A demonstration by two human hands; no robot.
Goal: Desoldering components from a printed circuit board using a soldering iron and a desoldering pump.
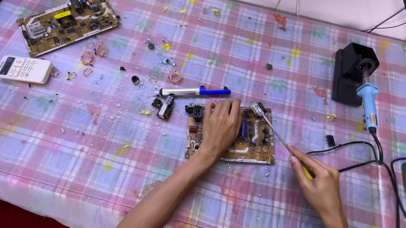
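Head view shows me the small circuit board (255,143) near the table's (106,169) middle. My left hand (220,126) presses flat on it, fingers spread, probably to steady it. My right hand (320,184) pinches a screwdriver (274,129), tip at the board's far corner. Beyond lie a blue-capped pen (195,91), a larger board (67,22) with a yellow label, and a white remote (22,69).

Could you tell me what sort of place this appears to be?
Probably a home electronics repair bench: a blue-handled soldering iron in its black stand, two tan circuit boards, and loose copper wire coils on a plaid tablecloth.
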